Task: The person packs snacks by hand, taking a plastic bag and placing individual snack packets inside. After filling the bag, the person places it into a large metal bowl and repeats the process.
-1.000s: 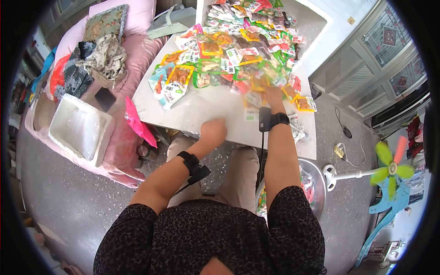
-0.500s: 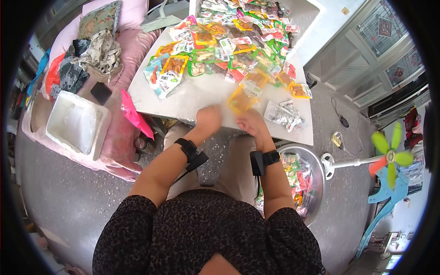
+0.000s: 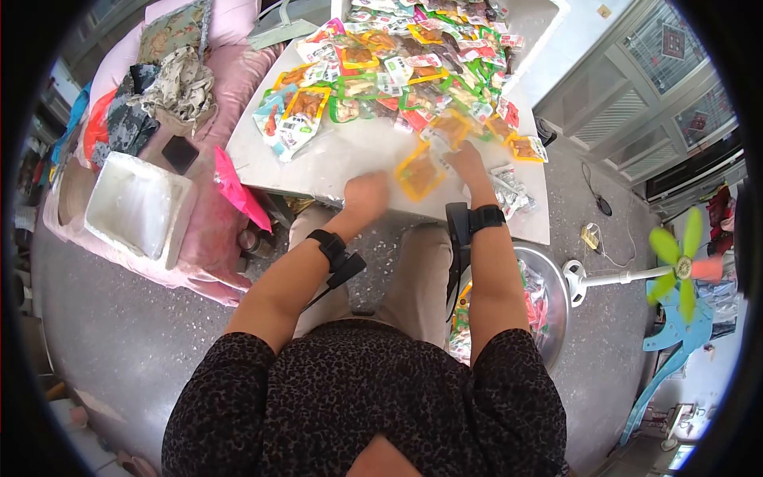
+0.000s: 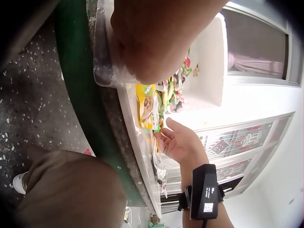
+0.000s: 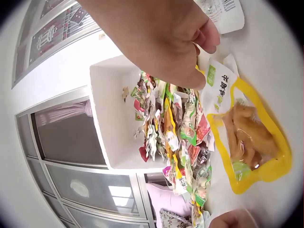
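Note:
My left hand (image 3: pixel 366 195) rests near the table's front edge, knuckles rounded. Its fingers are hidden in the left wrist view, where clear plastic (image 4: pixel 103 70) lies beside it. On the tabletop, a yellow-edged packet (image 5: pixel 249 135) lies with its white end beside my right thumb. The right hand (image 3: pixel 467 165) is over the table at the right, thumb apart from loosely bent fingers, nothing visibly gripped between them. Another yellow-edged packet (image 3: pixel 450 126) is blurred just beyond the first. Behind them spreads a pile of colourful food packets (image 3: pixel 397 75).
A white foam box (image 3: pixel 548 40) stands at the table's far end, packets spilling from its mouth. White packets (image 3: pixel 511 191) lie at the right. Below is a metal basin (image 3: pixel 556 302) with packets. Left are an empty foam box (image 3: pixel 135 211) and pink bag (image 3: pixel 238 191); a fan (image 3: pixel 682 266) stands right.
My right hand drew back from the pile towards the front edge with yellow-edged packets, then moved forward and right again. The left hand has stayed nearly still.

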Demonstrator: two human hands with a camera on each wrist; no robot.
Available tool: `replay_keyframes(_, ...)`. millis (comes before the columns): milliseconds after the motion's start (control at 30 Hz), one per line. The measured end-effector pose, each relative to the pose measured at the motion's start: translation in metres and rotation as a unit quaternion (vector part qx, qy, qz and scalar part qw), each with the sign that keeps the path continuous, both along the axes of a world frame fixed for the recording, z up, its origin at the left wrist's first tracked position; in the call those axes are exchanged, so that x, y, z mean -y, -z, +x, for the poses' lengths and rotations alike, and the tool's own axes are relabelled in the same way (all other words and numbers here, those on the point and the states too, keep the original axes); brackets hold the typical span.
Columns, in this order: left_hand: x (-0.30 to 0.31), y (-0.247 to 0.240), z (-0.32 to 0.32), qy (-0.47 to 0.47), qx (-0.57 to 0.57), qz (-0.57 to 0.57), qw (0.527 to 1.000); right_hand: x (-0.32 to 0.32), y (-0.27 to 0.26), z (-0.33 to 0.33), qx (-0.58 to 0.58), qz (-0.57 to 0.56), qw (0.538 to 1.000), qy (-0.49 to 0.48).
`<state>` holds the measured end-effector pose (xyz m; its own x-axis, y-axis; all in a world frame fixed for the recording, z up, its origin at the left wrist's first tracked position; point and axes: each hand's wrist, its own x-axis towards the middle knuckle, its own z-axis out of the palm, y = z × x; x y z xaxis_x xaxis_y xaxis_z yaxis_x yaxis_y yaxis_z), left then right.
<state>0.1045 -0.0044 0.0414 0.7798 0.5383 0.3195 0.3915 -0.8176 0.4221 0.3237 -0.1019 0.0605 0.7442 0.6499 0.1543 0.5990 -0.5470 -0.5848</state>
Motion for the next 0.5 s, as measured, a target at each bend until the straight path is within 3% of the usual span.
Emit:
replay_keyframes(233, 0.001, -0.005, 0.0, -0.014, -0.049, -0.022, 0.998, 0.006, -0.034, -0.02, -0.245, -0.114, 0.961, -0.059)
replay_keyframes(333, 0.003, -0.013, -0.001, -0.014, -0.055, -0.045, 0.997, 0.023, -0.025, -0.033, -0.457, 0.159, 0.875, -0.022)
replay_keyframes(433, 0.008, -0.012, 0.0, -0.009, -0.048, -0.055, 0.997, 0.046, -0.033, -0.05, -0.512, 0.268, 0.816, -0.013)
replay_keyframes(500, 0.011, -0.008, 0.004, 0.0, -0.057, -0.054, 0.997, 0.062, -0.045, -0.063, -0.502, 0.297, 0.812, -0.012)
